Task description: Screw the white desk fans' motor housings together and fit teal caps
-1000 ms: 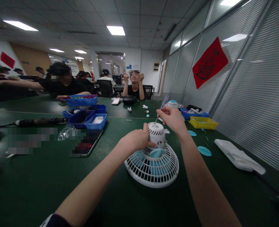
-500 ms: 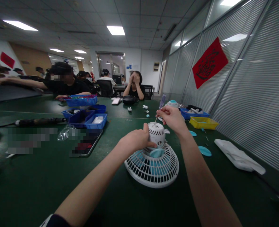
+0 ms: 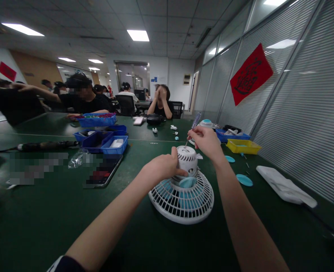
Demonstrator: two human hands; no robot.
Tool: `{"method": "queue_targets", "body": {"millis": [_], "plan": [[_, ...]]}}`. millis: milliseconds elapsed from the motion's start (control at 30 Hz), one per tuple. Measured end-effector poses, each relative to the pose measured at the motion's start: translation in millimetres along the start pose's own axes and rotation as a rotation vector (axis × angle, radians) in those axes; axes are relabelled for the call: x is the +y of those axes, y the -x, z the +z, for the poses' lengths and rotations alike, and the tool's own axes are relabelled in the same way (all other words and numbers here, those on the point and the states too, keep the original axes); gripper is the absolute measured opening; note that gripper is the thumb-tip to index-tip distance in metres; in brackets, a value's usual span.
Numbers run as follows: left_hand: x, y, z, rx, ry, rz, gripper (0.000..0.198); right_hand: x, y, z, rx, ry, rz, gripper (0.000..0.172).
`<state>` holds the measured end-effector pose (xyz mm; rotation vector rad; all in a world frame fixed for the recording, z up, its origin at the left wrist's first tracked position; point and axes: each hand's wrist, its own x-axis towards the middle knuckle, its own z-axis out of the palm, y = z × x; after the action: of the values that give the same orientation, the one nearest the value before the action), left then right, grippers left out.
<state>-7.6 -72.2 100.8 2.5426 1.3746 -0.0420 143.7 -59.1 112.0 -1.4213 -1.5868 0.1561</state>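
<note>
White fan (image 3: 191, 173): resting grille-down on the dark green counter (image 3: 121, 234), slightly right of mid-view; clock read from its motor housing (image 3: 188, 161), with 12 straight ahead.
Motor housing: uppermost, slotted around its upper edge; above light-blue blades (image 3: 193, 198) visible through the grille (image 3: 180, 219), on the 6 o'clock side.
Round light-blue piece (image 3: 188, 182): at the foot of the housing; loose or fixed, cannot tell.
Left hand (image 3: 163, 166): curled against the 9 o'clock side of the housing, gripping it with thumb near the upper edge and fingers lower down.
Right hand (image 3: 205, 140): at 2 o'clock, pinching the screwdriver (image 3: 196, 119) below its handle.
Screwdriver: tilted, with clear purplish handle toward 1 o'clock and shaft running down to the top of the housing; tip too small to make out.
Second fan (image 3: 206, 122): at 1 o'clock, behind the right hand, partly hidden.
Yellow tray (image 3: 243, 149): between 2 and 3 o'clock, near a blue tray (image 3: 223, 138).
Light-blue discs (image 3: 244, 180): two, flat on the counter around 3 o'clock.
White flat part (image 3: 282, 185): just past 3 o'clock, farther out.
Phone (image 3: 108, 172): at 9 o'clock, lying flat, partly pixelated.
Blue bins (image 3: 114, 149): clustered between 9 and 10 o'clock.
Person opposite (image 3: 161, 104): at 11 o'clock, both hands raised to the head.
</note>
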Motion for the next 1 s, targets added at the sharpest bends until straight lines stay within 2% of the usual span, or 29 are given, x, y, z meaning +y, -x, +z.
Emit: {"method": "queue_targets", "body": {"millis": [333,733,867,1000], "plan": [[0.7,0.7,-2.1,-0.006,-0.003,-0.003,0.074,-3.4,1.3,-3.1,-0.024,-0.023,0.028,0.017],[1.3,0.3,-1.7,-0.014,0.001,-0.025,0.069,8.9,-5.2,3.0,-0.106,-0.196,0.007,0.016],[0.2,-0.7,0.0,-0.001,-0.020,-0.019,0.070,7.9,-4.4,3.3,-0.082,-0.144,0.011,0.019],[-0.8,-1.3,1.6,0.009,-0.058,-0.004,0.070,5.6,-2.5,2.3,-0.010,0.055,-0.037,0.020]]}}
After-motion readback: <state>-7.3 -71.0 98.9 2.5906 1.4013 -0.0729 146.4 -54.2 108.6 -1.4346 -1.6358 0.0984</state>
